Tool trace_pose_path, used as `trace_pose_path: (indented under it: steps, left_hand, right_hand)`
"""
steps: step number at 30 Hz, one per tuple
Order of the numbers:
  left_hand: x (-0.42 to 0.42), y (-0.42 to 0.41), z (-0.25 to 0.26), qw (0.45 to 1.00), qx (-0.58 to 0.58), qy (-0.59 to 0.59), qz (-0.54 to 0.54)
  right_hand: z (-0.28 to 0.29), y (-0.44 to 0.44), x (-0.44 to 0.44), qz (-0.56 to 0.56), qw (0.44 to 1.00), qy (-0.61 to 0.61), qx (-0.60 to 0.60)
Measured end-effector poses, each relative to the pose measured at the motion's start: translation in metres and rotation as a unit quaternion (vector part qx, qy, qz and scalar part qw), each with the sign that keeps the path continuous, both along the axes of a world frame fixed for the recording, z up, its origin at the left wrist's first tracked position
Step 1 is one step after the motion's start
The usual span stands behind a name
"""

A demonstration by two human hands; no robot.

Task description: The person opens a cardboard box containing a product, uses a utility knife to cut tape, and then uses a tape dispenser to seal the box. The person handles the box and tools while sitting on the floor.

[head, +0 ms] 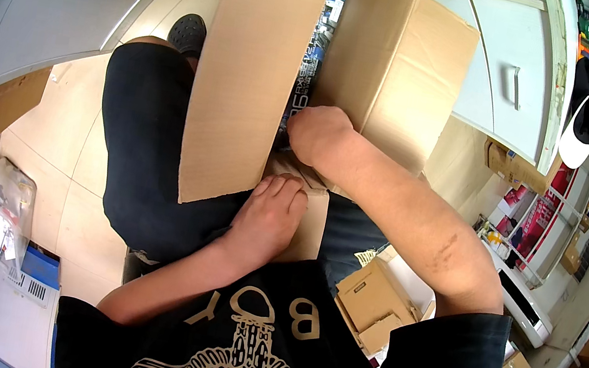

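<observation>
An open cardboard box [369, 50] stands before me between my knees, its flaps folded outwards. Inside, along its left side, is a printed product box [317, 47] in dark and blue tones. My right hand [317, 132] reaches down into the box beside the printed box's near end; its fingertips are hidden, so its hold cannot be made out. My left hand [274, 210] rests with bent fingers over the near edge of the cardboard box, beside the lower corner of the large left flap [249, 71].
White cabinets [500, 72] stand at the upper right and upper left. Smaller cardboard boxes [377, 300] lie at the lower right. A clear plastic bag [3, 211] holding white pieces is at the far left. A black and white cap [582, 115] hangs at the right.
</observation>
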State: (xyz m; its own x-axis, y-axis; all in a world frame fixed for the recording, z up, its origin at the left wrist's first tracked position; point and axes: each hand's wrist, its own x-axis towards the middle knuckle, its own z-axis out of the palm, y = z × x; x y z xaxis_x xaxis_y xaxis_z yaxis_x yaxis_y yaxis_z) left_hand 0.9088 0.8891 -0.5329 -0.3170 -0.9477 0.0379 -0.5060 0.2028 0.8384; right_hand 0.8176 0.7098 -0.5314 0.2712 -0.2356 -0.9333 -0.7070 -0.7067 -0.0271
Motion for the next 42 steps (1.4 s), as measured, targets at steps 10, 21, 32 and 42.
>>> trace_pose_path:
  steps: [10,21,32,42]
  left_hand:
    - [-0.011,-0.004,0.01,0.986,0.005,-0.158,-0.046]
    - [-0.003,-0.012,0.017,0.991,0.001,-0.128,-0.026]
    - [0.003,0.007,0.009,0.996,-0.035,-0.072,-0.043]
    - [0.012,0.001,0.016,0.998,0.023,-0.016,-0.059]
  right_hand:
    - [-0.041,0.015,0.013,0.04,0.997,0.04,0.055]
    - [0.13,-0.005,-0.036,0.008,0.896,0.323,0.305]
    - [0.152,0.094,-0.1,-0.304,0.887,-0.271,-0.218]
    - [0.084,0.077,-0.075,-0.179,0.968,-0.127,-0.118]
